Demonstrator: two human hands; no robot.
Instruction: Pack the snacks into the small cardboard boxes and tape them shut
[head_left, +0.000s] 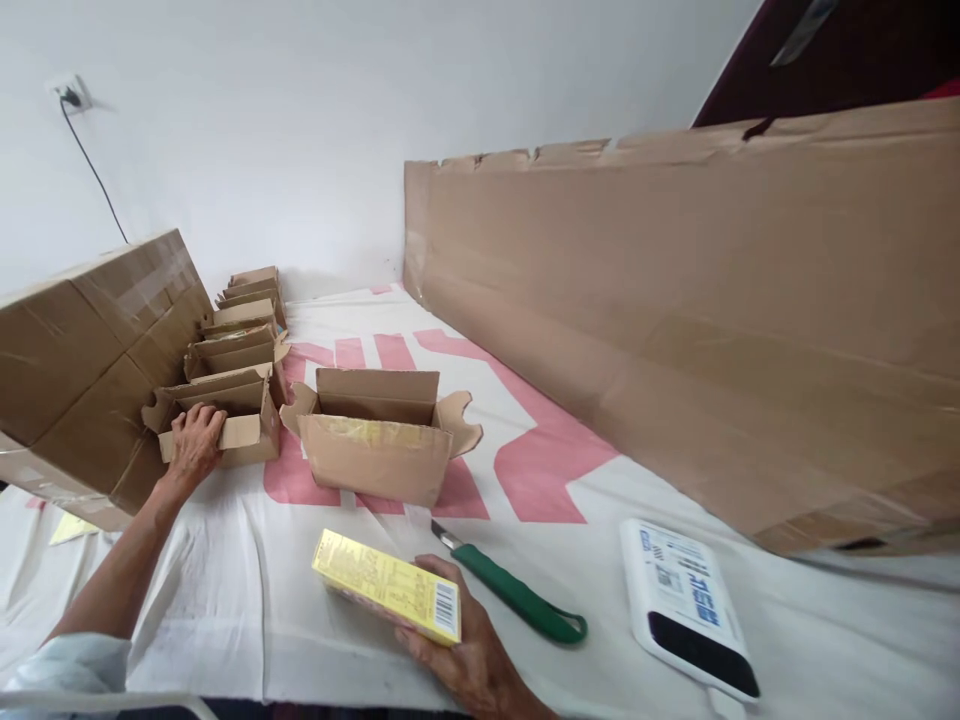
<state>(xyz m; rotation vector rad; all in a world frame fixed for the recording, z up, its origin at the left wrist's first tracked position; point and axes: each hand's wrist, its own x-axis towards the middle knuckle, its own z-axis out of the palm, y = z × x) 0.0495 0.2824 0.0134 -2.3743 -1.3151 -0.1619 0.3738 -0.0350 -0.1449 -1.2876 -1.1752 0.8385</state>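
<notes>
In my right hand [476, 655] is a slim yellow printed carton [386, 583] with a barcode at its near end. The fingers and thumb close around that end. My left hand [196, 440] is at the front wall of a small open-topped cardboard box [251, 440], its fingers bent over the edge; the fingertips are partly hidden. Between and beyond my hands, another open cardboard box [375, 455] stands with its end flaps spread outward. Just past my right hand lies a green-handled knife [517, 592], its blade pointing toward that box.
More small open boxes [236, 345] run in a row toward the wall, beside a large carton [90, 350] on the left. A long cardboard panel [675, 320] borders the right. A white device [686, 605] with a cable lies on the pink-and-white cloth [330, 660].
</notes>
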